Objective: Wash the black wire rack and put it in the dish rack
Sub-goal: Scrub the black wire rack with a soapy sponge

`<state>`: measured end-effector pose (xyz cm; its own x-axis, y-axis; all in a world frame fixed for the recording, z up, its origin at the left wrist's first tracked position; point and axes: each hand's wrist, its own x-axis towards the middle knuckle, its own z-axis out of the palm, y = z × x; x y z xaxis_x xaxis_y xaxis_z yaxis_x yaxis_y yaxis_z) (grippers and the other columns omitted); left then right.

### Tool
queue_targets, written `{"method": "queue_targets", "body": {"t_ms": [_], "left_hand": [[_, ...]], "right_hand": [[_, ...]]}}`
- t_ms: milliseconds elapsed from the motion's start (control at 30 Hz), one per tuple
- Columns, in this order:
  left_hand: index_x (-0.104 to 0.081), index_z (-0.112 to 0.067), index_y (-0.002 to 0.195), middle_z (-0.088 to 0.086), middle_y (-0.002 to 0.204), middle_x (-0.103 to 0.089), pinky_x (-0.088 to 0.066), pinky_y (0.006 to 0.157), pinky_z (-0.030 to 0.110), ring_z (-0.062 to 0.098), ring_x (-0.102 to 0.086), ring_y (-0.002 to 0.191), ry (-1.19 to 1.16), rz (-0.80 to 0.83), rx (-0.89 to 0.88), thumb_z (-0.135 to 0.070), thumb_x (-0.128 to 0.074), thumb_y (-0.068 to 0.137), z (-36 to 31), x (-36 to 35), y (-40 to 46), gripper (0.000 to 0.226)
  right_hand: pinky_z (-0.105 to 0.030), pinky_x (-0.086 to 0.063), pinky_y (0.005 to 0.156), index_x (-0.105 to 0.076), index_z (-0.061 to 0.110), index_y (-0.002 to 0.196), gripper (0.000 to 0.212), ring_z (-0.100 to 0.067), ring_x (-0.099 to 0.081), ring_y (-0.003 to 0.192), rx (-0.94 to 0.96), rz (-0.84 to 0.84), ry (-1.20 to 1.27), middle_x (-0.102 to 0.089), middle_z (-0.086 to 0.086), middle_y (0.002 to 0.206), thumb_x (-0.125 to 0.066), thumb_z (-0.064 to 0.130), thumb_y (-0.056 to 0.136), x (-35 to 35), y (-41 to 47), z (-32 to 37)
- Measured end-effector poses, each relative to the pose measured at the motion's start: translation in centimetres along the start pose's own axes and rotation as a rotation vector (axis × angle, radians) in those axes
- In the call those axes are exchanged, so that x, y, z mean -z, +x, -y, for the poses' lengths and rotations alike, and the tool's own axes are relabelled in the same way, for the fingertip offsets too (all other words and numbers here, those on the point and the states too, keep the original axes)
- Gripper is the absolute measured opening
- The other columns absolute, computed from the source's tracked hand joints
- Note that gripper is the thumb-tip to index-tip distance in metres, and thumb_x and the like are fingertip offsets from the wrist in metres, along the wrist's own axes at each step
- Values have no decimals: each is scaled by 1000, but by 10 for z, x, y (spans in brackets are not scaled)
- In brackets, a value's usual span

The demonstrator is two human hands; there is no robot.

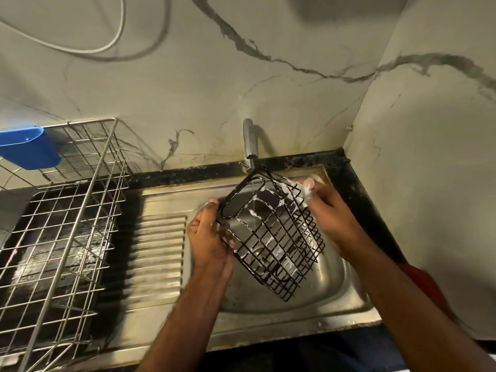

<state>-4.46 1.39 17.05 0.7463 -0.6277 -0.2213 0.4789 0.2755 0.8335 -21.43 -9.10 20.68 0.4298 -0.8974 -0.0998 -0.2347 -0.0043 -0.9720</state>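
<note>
Fingers [214, 226] of the left hand [208, 242] curl round the soapy wire rack [271, 237], held tilted over the sink [335, 296] under the tap [248, 138]; right hand [326, 210] fingers clamp its far edge. Suds could make it slip and drop before reaching the dish rack [88, 183].

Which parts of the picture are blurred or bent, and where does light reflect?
Head view: the dish rack and drainboard ridges smear with motion blur; the wide lens curves the wall edges; glare shines on the steel sink basin; the black wire rack stays fairly sharp; a shadow trails the faucet.
</note>
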Motion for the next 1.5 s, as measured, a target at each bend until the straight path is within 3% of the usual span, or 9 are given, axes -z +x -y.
{"method": "queue_targets", "body": {"t_ms": [233,367,500,633,800,1033,1233,1333,1500], "left_hand": [[-66,-6,80,-1,43,-51,-33,29,17,8,-38,26,28,50,40,-15,-58,99,4,12,1,23],[-62,-4,86,8,63,-60,-51,46,30,17,-52,43,255,234,117,-18,-53,102,-12,29,13,23],[-70,-2,86,8,57,-63,-51,56,29,20,-60,51,676,409,-6,-25,-42,108,-39,16,11,42],[-56,-21,52,-10,39,-44,-33,41,18,6,-38,35,967,323,-184,-51,-60,97,-33,-8,3,53],[-42,-23,51,2,49,-31,-28,49,30,21,-25,49,646,111,-125,-31,-70,94,-21,5,17,52],[-35,-24,52,-4,49,-28,-26,47,25,15,-22,48,437,96,-128,-18,-70,95,-12,7,7,55],[-42,-25,50,-7,44,-33,-28,44,24,16,-25,43,482,126,-190,-21,-69,95,-8,3,1,53],[-40,-24,51,-5,47,-30,-27,50,27,16,-23,48,464,119,-209,-22,-69,94,-8,2,2,51],[-39,-24,49,-2,50,-26,-22,52,36,20,-21,53,430,72,-176,-26,-70,90,-12,6,2,51]], "right_hand": [[-28,-50,90,-73,26,97,31,-10,-66,103,63,282,-89,-73,4,103,-54,49,88,12,0,7],[-38,-55,85,-70,28,90,13,-18,-63,94,153,296,-243,-66,3,99,-70,40,87,14,0,0],[-27,-49,82,-63,33,85,24,-8,-55,97,317,416,-457,-51,11,102,-72,54,79,-4,-9,-4],[-23,-46,82,-59,31,96,42,1,-48,101,390,451,-595,-41,15,112,-62,68,77,-31,-23,-7],[-18,-43,96,-51,26,139,41,-4,-50,118,593,339,-702,-45,9,139,-57,23,98,-26,-26,-9],[-32,-57,91,-67,12,124,46,-14,-65,104,581,-84,-582,-69,-5,117,-61,-13,86,7,-7,-19],[-7,-35,102,-56,33,132,57,1,-49,125,514,294,-579,-54,14,137,-53,-5,90,-2,-19,3],[-23,-32,114,-53,32,140,59,-3,-37,136,573,377,-666,-46,11,147,-52,-4,94,-19,-29,5],[-28,-48,98,-67,23,124,51,-14,-54,117,663,242,-652,-60,3,127,-56,-12,87,-9,-33,2]]}}
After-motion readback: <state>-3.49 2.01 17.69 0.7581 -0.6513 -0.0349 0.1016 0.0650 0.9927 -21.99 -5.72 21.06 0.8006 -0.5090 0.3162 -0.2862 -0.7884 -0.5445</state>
